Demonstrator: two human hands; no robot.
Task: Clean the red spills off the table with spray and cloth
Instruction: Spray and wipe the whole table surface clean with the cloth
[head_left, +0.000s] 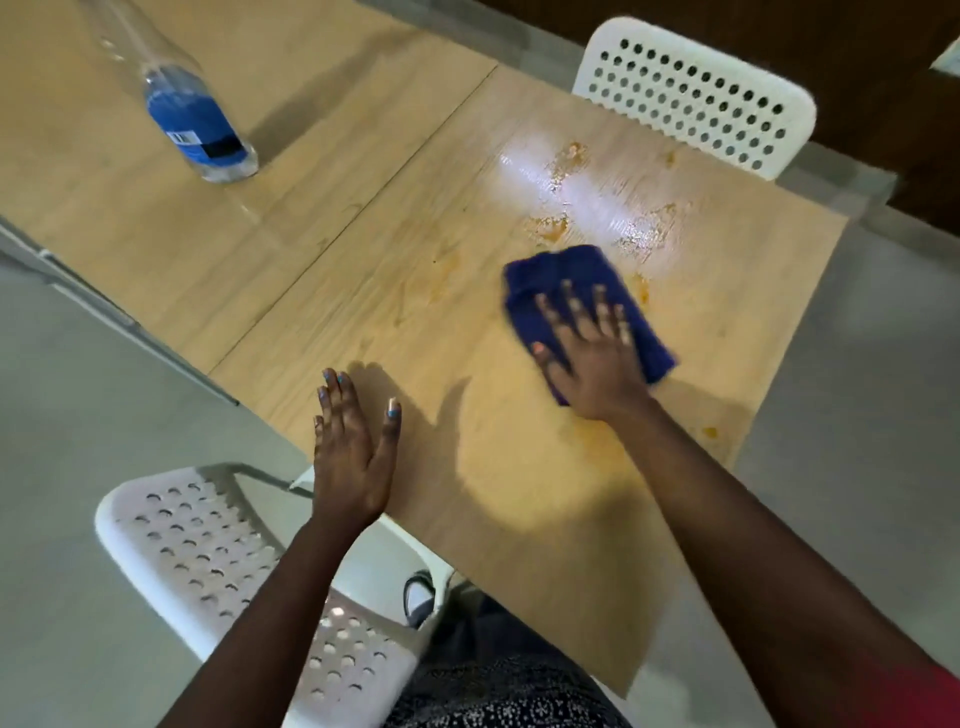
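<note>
1. Right hand (589, 348), fingers spread, presses a blue cloth (582, 283) flat on the wooden table (322, 270) beside orange-red spills (550, 228).
2. Left hand (353, 441) rests flat, fingers straight, at the table's near edge.
3. Spray bottle (195, 117) stands far left.

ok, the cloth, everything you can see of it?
The cloth is a dark blue-purple, soft, towel-like fabric, bunched or folded into a rough rectangle. It lies flat on the wooden table, toward its right part, just on the near side of the wet, glossy patch with the orange-red spills. The right hand presses on it from above with fingers spread and straight, covering its near half. Motion blur softens its edges. The left hand is apart from it.
</note>
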